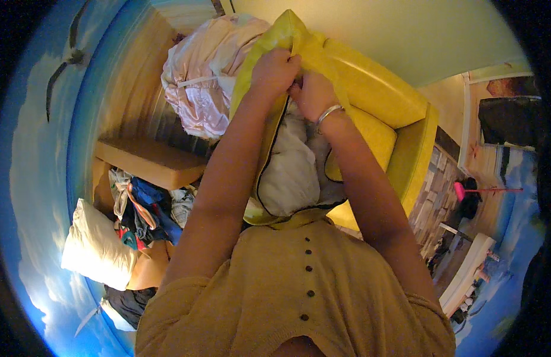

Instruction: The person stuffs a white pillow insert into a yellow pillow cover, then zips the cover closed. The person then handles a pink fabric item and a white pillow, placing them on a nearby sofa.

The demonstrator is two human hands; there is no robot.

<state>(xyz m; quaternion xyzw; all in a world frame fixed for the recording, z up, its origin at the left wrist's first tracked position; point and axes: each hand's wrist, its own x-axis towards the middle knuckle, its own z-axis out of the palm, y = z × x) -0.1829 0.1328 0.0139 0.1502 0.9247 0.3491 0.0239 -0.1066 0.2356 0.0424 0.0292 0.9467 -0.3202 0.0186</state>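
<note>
A yellow leather-like cushion cover (pixel 288 31) stands up before my chest, its zipper gaping along the near side. Inside the opening bulges white stuffing (pixel 286 174). My left hand (pixel 274 73) grips the cover's edge near its upper corner. Close beside it, my right hand (pixel 314 93), with a silver bangle at the wrist, pinches the edge at the upper end of the opening. Whether its fingers hold the zipper pull is hidden. Dark zipper tape (pixel 265 165) runs down the left edge of the gap and curves along the bottom.
Behind the cover is a yellow sofa (pixel 373 85) with an armrest at right. A pink satin bundle (pixel 204 89) lies at upper left. Lower left are a wooden shelf (pixel 150 158), piled clothes (pixel 150 205) and a white pillow (pixel 94 245). Patterned flooring (pixel 431 192) shows at right.
</note>
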